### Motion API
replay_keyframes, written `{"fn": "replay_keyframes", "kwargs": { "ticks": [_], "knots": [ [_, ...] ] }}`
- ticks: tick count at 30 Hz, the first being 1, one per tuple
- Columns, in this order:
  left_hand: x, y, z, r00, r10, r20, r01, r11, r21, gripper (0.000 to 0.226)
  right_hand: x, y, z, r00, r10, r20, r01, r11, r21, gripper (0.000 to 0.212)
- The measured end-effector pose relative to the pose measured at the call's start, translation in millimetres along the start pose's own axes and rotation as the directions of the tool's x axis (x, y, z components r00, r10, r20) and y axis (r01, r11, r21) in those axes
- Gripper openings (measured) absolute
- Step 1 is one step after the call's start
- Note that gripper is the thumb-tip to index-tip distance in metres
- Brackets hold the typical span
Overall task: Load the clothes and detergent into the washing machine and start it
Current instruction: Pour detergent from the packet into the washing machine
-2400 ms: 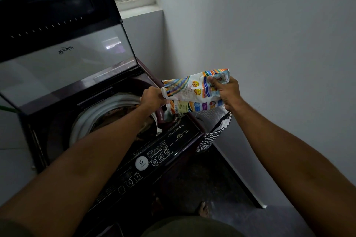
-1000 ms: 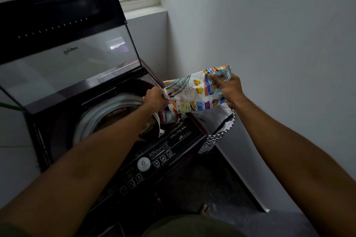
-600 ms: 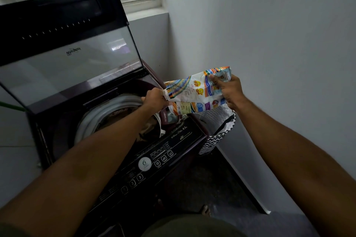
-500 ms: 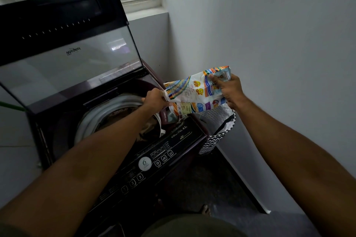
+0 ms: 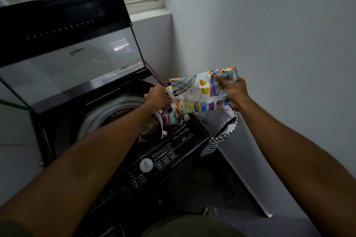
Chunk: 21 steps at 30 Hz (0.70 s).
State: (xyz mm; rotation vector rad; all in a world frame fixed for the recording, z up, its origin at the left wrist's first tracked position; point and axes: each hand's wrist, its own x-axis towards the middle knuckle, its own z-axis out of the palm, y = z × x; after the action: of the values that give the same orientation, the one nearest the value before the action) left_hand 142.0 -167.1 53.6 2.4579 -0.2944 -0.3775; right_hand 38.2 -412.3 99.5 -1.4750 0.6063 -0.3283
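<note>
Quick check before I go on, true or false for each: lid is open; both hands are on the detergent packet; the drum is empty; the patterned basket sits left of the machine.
1. The washing machine lid is open. True.
2. Left hand and right hand both grip the detergent packet. True.
3. The drum is empty. False: clothes lie inside it.
4. The patterned basket sits left of the machine. False: it stands on the right, by the wall.
</note>
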Motion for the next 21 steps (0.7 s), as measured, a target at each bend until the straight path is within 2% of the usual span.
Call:
{"fn": "replay_keyframes", "kwargs": {
  "ticks": [6, 13, 21],
  "knots": [
    [2, 11, -4, 0.994, 0.113, 0.008, -0.113, 0.994, 0.011, 0.021, 3, 7, -12, 0.999, 0.028, -0.045, -0.027, 0.999, 0.029, 0.025],
    [6, 21, -7, 0.982, 0.179, 0.064, -0.18, 0.983, 0.018, 0.022, 0, 20, -22, 0.99, 0.102, -0.097, -0.094, 0.992, 0.086, 0.042],
    [8, 33, -10, 0.969, 0.228, 0.098, -0.233, 0.972, 0.042, 0.021, -1, 43, -32, 0.974, 0.177, -0.141, -0.154, 0.975, 0.162, 0.032]
  ]
}}
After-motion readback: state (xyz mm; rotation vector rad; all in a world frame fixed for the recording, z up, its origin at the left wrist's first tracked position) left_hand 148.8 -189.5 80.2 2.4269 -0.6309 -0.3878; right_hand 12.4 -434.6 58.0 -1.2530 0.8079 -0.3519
